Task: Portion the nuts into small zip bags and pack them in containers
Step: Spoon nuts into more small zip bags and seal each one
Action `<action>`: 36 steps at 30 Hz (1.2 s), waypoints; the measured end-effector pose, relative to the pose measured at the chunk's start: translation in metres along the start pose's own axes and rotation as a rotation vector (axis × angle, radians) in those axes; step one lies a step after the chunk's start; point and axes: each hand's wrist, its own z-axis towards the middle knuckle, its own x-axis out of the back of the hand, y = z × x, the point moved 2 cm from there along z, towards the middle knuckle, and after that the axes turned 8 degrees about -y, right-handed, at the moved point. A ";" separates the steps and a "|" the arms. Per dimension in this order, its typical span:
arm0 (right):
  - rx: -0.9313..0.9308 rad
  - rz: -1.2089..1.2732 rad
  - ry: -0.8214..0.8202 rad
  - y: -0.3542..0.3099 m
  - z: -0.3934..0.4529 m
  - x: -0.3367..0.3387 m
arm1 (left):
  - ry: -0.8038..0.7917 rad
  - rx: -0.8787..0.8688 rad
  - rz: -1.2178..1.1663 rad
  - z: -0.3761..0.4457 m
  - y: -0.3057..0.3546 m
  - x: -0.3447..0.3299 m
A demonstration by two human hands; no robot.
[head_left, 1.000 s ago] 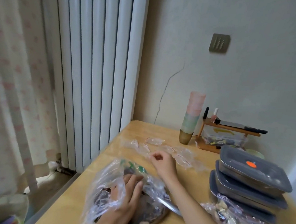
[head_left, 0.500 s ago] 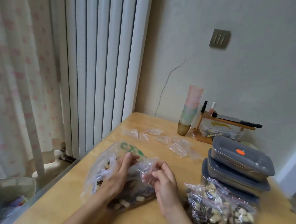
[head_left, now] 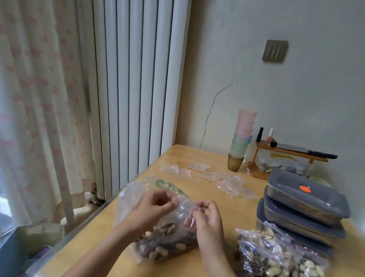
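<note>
Right hand (head_left: 207, 218) drawn back, small bag (head_left: 190, 212) in grip

Green lettering marks the clear plastic bag (head_left: 152, 188) just beyond the left hand (head_left: 153, 205); right of the right hand (head_left: 207, 218), grey-lidded containers (head_left: 302, 203), one orange-dotted, on a honey-yellow table (head_left: 189, 273); far left, pink-patterned cream curtain (head_left: 29, 84).

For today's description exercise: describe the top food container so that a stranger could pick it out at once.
Start at the wooden table and look along its right edge, where grey-lidded containers stand in a stack. The top container sits highest, in front of the small wooden rack. Only its lid shows an orange round sticker.
</note>
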 end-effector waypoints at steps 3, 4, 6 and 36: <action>0.055 -0.168 0.136 0.002 -0.001 0.003 | 0.015 0.096 -0.101 0.002 0.003 0.004; 0.138 -0.250 0.188 -0.001 -0.004 0.003 | 0.027 0.122 -0.137 0.002 0.005 0.005; 0.370 -0.424 0.250 -0.008 -0.008 0.003 | 0.049 0.153 -0.147 0.003 0.007 0.006; -0.050 0.150 -0.127 0.004 0.006 0.005 | -0.083 -0.215 0.723 0.005 -0.020 -0.030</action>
